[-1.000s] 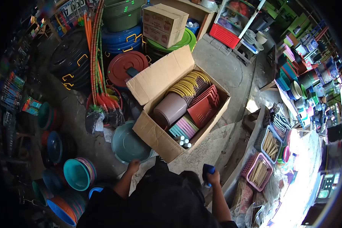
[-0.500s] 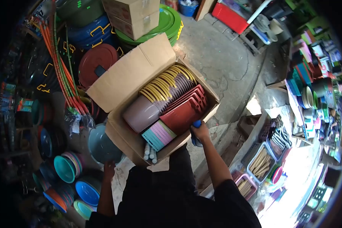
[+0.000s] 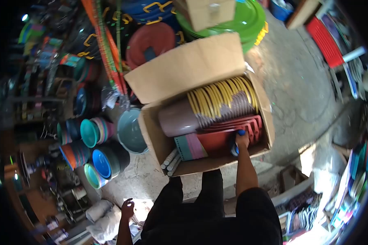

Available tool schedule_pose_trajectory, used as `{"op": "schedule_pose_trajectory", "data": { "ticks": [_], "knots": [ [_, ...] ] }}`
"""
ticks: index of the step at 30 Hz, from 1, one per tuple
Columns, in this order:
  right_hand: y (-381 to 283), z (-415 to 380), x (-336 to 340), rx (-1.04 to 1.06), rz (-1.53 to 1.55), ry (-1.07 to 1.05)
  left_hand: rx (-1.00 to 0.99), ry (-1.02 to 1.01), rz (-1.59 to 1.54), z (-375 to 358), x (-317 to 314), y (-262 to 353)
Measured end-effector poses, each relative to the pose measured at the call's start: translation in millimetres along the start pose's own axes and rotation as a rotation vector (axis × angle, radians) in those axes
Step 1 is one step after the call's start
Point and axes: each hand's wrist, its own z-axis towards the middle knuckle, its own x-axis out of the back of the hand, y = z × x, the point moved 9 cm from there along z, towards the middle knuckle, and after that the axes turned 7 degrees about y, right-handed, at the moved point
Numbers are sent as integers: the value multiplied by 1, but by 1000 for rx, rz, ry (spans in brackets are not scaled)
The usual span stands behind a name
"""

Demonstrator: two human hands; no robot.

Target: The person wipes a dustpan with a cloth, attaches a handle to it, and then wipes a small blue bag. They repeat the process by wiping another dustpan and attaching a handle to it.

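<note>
Right hand (image 3: pixel 242 141): fingers clamped on blue object (image 3: pixel 234 150), over box (image 3: pixel 188 67) by near edge. Left hand (image 3: pixel 127 209): fingers apart, beyond box.

Bare floor (image 3: pixel 292 77) right of the open carton (image 3: pixel 148 128), raised flap (image 3: pixel 188 65) blocking its far side, grey basin (image 3: pixel 133 131) crowding left

The box (image 3: pixel 184 77) was plain tan; in it, buckets (image 3: pixel 176 121) were mauve striped with yellow, trays (image 3: pixel 216 142) red, blocks (image 3: pixel 189 148) at seven o'clock banded teal and pink. The held tool (image 3: pixel 234 150) was blue. A green lid (image 3: pixel 249 20) showed at one o'clock, a brick-red lid (image 3: pixel 161 34) at eleven.
</note>
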Motion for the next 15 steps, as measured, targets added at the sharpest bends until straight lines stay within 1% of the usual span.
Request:
{"op": "schedule_pose_trajectory", "data": {
  "ticks": [1,3,4,6,7,8,9,10,12,13,15],
  "knots": [
    [-5,-11,6,-4,9,-28,-4,-100,-113,-18,-1,25],
    [-19,-36,24,111,61,87,-88,-68,78,-34,-1,65],
    [-25,-53,32,127,23,82,-80,-52,54,-38,-4,64],
    [-46,-93,53,174,-64,69,4,-107,-126,-42,-23,59],
    [-55,-114,62,201,-115,58,-26,-133,-214,-40,-33,59],
    [-67,-137,69,308,-178,32,-69,-127,-223,-39,-38,68],
    [-77,-160,74,410,-242,5,-112,-121,-227,-37,-40,91],
    [-76,-178,78,429,-244,10,-103,-145,-216,-38,-40,113],
    [-104,-236,76,948,-277,-68,-125,-198,-216,-36,-44,155],
    [-115,-259,90,958,-285,-51,-162,-227,-269,-36,-45,176],
    [-148,-339,103,1347,-266,-110,-243,-286,-364,-31,-47,212]
  ]
}}
